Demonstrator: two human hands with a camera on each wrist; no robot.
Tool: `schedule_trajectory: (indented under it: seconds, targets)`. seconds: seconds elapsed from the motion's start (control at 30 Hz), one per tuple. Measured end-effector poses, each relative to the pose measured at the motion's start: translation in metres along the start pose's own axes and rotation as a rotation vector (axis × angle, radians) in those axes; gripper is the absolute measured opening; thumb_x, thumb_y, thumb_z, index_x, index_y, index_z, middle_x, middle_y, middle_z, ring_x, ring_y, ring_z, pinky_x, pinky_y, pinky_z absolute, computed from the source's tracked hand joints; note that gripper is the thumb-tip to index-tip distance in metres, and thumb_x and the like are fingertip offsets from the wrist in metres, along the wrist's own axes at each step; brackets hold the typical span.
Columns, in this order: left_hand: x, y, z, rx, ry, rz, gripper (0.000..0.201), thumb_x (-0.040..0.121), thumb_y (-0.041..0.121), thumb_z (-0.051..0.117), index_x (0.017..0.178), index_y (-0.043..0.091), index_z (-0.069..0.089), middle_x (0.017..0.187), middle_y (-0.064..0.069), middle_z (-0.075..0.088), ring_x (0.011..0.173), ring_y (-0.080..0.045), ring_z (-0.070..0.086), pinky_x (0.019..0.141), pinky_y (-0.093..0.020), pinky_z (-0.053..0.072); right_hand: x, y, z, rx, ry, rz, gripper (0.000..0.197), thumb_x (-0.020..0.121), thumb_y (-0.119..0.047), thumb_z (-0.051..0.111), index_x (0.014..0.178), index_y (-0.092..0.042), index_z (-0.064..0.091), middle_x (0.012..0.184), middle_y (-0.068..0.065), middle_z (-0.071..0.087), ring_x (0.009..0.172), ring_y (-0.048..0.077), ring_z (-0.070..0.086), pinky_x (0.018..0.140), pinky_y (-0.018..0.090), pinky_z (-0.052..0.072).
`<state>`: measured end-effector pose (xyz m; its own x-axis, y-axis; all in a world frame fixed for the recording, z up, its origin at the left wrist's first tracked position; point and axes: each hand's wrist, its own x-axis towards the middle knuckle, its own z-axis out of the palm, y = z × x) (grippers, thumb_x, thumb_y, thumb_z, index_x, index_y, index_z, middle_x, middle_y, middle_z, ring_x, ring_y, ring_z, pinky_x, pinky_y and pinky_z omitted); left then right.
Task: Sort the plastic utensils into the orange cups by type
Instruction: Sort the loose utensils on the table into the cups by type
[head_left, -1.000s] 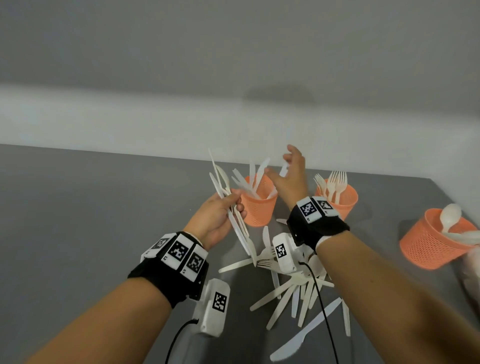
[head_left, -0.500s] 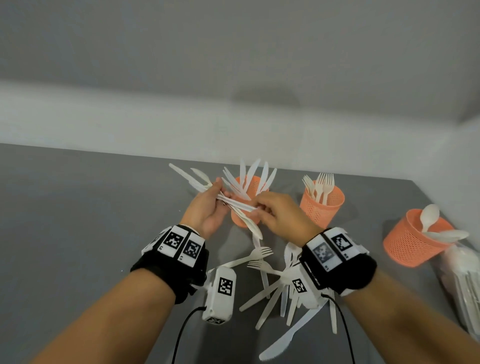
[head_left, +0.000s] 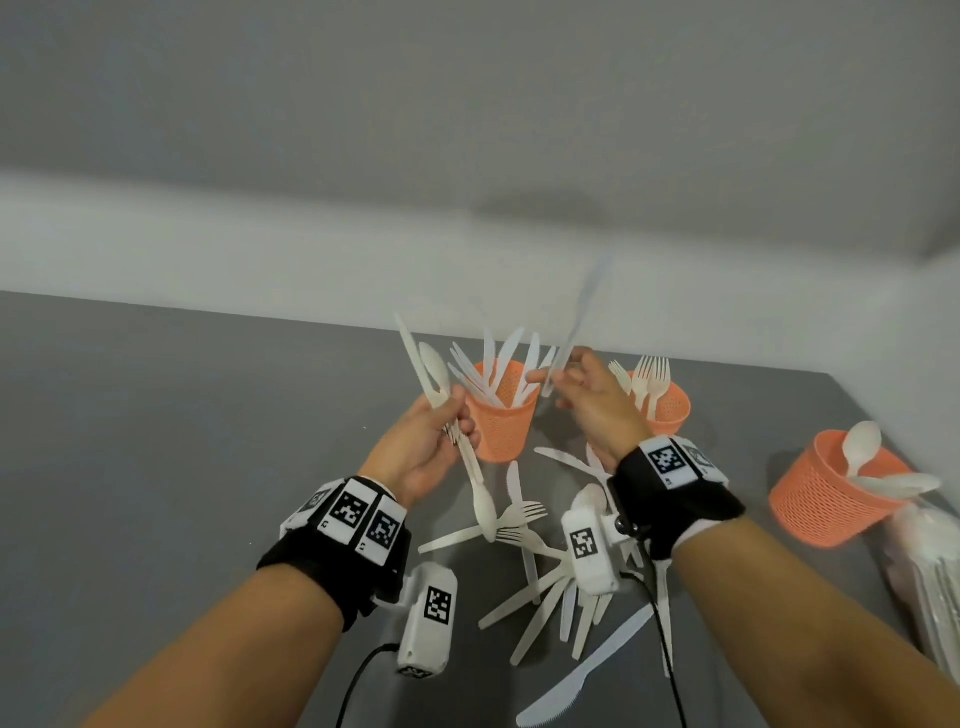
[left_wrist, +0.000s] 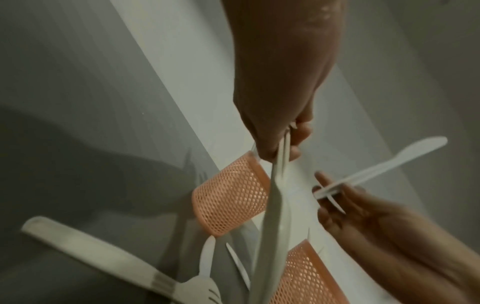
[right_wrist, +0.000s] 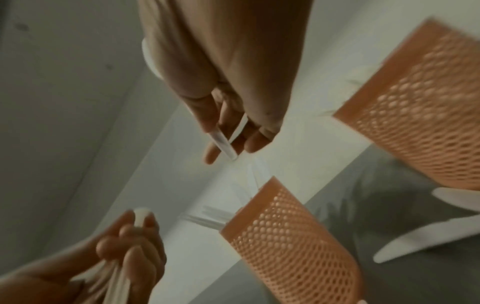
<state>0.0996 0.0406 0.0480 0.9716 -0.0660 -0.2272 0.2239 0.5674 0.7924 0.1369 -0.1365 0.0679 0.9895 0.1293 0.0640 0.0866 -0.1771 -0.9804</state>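
Note:
My left hand (head_left: 436, 441) grips a bundle of white utensils (head_left: 434, 376) just left of the orange knife cup (head_left: 501, 428); the bundle (left_wrist: 278, 185) crosses the left wrist view. Beside it my right hand (head_left: 582, 395) pinches one white knife (head_left: 576, 322) upright over that cup's right rim, blurred; its handle end (right_wrist: 223, 142) shows between the fingers. An orange cup with forks (head_left: 670, 410) stands behind the right hand. A third orange cup (head_left: 826, 499) with spoons sits at the far right.
Several loose white forks and knives (head_left: 545, 582) lie scattered on the grey table (head_left: 156, 441) between my wrists. A long knife (head_left: 587, 680) lies nearest me. A clear packet of utensils (head_left: 930, 582) rests at the right edge. A white wall runs behind.
My right hand pulled one knife out of the left hand's bundle and raised it over the knife cup. The left hand tilted its bundle more upright.

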Motion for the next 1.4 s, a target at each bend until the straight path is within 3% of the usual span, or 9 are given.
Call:
schedule_trajectory:
  seconds: [0.27, 0.37, 0.5, 0.63, 0.83, 0.9, 1.07, 1.23, 1.4]
  targets:
    - [-0.008, -0.004, -0.002, 0.038, -0.037, -0.093, 0.011, 0.092, 0.009, 0.051, 0.089, 0.01, 0.062, 0.068, -0.003, 0.065, 0.061, -0.012, 0.067, 0.068, -0.031, 0.058, 0.04, 0.016, 0.037, -0.201, 0.108, 0.038, 0.018, 0.093, -0.013, 0.046, 0.111, -0.011, 0.048, 0.11, 0.009, 0.067, 0.099, 0.026, 0.064, 0.092, 0.047, 0.05]
    - [-0.009, -0.004, -0.003, 0.035, -0.029, -0.108, 0.01, 0.091, 0.008, 0.052, 0.09, 0.009, 0.062, 0.069, -0.005, 0.066, 0.061, -0.013, 0.068, 0.067, -0.032, 0.058, 0.039, 0.018, 0.035, -0.216, 0.126, 0.044, 0.04, 0.089, -0.007, 0.052, 0.127, -0.011, 0.042, 0.122, 0.008, 0.058, 0.115, 0.024, 0.056, 0.099, 0.035, 0.045]
    - [-0.007, -0.006, 0.001, 0.037, -0.031, -0.105, 0.01, 0.093, 0.009, 0.051, 0.088, 0.01, 0.059, 0.063, -0.002, 0.062, 0.059, -0.012, 0.065, 0.065, -0.032, 0.058, 0.019, 0.005, 0.025, -0.303, 0.308, -0.246, 0.058, 0.08, 0.007, 0.054, 0.134, -0.008, 0.038, 0.12, 0.005, 0.042, 0.106, 0.009, 0.045, 0.083, 0.009, 0.034]
    - [-0.007, -0.012, 0.019, 0.115, -0.153, -0.097, 0.018, 0.098, 0.008, 0.04, 0.087, 0.011, 0.054, 0.061, -0.002, 0.054, 0.055, -0.011, 0.055, 0.066, -0.03, 0.054, -0.006, -0.011, 0.019, -0.336, 0.056, -0.517, 0.028, 0.08, 0.006, 0.057, 0.103, -0.007, 0.064, 0.095, 0.003, 0.048, 0.085, 0.0, 0.049, 0.075, 0.007, 0.037]
    - [-0.012, -0.035, 0.051, 0.56, -0.231, -0.051, 0.012, 0.094, 0.002, 0.05, 0.087, 0.01, 0.055, 0.062, 0.0, 0.047, 0.045, -0.005, 0.046, 0.047, -0.017, 0.044, -0.015, -0.024, -0.008, -0.979, -0.04, -0.798, 0.041, 0.069, 0.004, 0.045, 0.094, -0.013, 0.073, 0.103, 0.007, 0.068, 0.096, 0.03, 0.049, 0.074, 0.039, 0.041]
    - [-0.011, -0.041, 0.057, 0.595, -0.236, -0.045, 0.014, 0.093, 0.004, 0.053, 0.082, 0.011, 0.057, 0.061, 0.0, 0.046, 0.044, -0.005, 0.042, 0.044, -0.017, 0.038, -0.017, -0.026, -0.024, -1.215, -0.166, -0.696, 0.029, 0.076, -0.001, 0.058, 0.097, -0.015, 0.072, 0.102, 0.002, 0.068, 0.095, 0.033, 0.05, 0.07, 0.035, 0.034]
    - [-0.005, -0.055, 0.07, 0.709, -0.306, -0.074, 0.02, 0.092, 0.019, 0.057, 0.101, 0.001, 0.059, 0.053, 0.009, 0.039, 0.044, -0.003, 0.033, 0.045, -0.015, 0.029, -0.022, -0.025, -0.061, -1.27, -0.408, -0.315, 0.035, 0.093, -0.008, 0.045, 0.126, -0.012, 0.057, 0.122, 0.01, 0.052, 0.114, 0.026, 0.04, 0.097, 0.031, 0.032]
    - [-0.001, -0.05, 0.086, 0.754, -0.398, -0.114, 0.038, 0.093, 0.018, 0.054, 0.12, -0.008, 0.051, 0.056, 0.007, 0.035, 0.046, -0.003, 0.032, 0.044, -0.013, 0.03, -0.021, -0.02, -0.099, -1.169, -0.27, -0.26, 0.037, 0.093, 0.002, 0.039, 0.123, -0.009, 0.058, 0.114, 0.014, 0.046, 0.107, 0.024, 0.042, 0.075, 0.023, 0.025]
    - [0.005, -0.048, 0.098, 0.587, -0.429, -0.205, 0.023, 0.095, 0.004, 0.045, 0.115, 0.002, 0.057, 0.063, 0.005, 0.042, 0.045, -0.002, 0.034, 0.048, -0.015, 0.033, -0.013, -0.021, -0.134, -0.965, -0.048, -0.22, 0.023, 0.088, 0.005, 0.045, 0.104, 0.001, 0.06, 0.098, 0.006, 0.038, 0.087, 0.023, 0.046, 0.077, 0.023, 0.038]
